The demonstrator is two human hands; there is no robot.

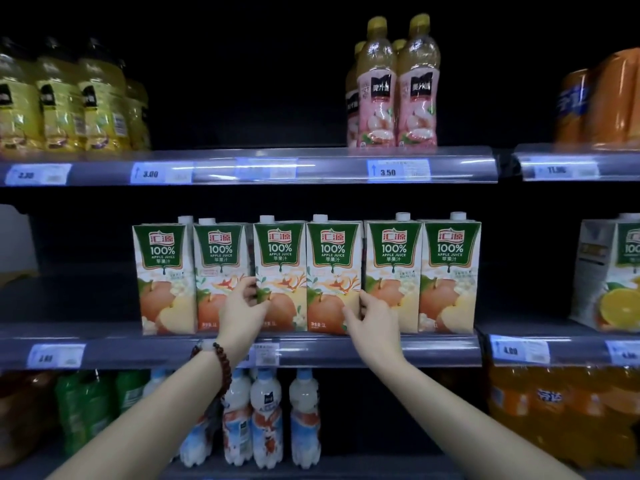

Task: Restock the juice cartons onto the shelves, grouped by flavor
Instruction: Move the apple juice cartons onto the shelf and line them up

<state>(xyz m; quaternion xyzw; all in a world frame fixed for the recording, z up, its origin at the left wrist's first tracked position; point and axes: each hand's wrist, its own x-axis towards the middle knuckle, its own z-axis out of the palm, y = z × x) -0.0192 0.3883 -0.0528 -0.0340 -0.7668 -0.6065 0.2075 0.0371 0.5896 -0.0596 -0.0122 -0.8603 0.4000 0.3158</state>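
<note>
Several apple juice cartons stand upright in a row on the middle shelf [433, 349], green tops facing me. My left hand [242, 308] has its fingers curled at the left edge of the third carton [280, 258], in the seam with the second carton [220, 258]. My right hand [374, 315] grips the right edge of the fourth carton [332, 258]: the thumb lies on its front and the fingers reach into the gap before the fifth carton [393, 258]. The third and fourth cartons sit side by side between my hands.
An orange juice carton [609, 275] stands on the neighbouring shelf to the right. Yellow bottles [69, 98] and pink bottles [394, 88] fill the shelf above, white bottles [266, 417] and orange soda [554, 410] the shelf below. Dark shelf space lies left of the cartons.
</note>
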